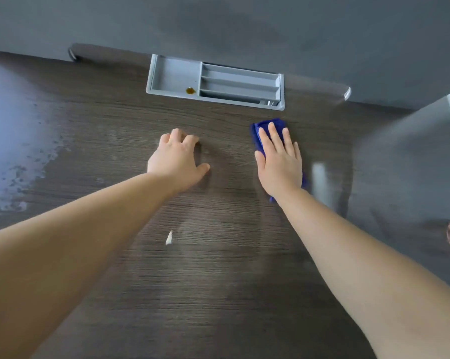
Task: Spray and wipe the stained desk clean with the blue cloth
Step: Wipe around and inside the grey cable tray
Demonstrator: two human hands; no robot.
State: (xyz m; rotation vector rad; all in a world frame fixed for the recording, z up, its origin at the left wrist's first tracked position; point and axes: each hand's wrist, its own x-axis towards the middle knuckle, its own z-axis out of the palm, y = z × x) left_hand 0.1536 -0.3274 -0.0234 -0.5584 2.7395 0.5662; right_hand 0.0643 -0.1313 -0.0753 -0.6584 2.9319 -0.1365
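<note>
While the left hand (176, 158) rests on the desk (218, 281) mid-surface, fingers loosely curled on nothing, likely as a brace, the right hand (279, 161) lies flat, fingers straight, pressing the cloth (266, 126) near the back edge below the tray (174, 76) for wiping.

Blue cloth (268, 128) bunched flat on dark woodgrain desk (218, 268); wet streaks on desk's left.

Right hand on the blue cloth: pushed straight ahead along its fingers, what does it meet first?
The right hand would probably meet the front rim of the grey compartment tray, near its right end; only bare desk lies between.
</note>
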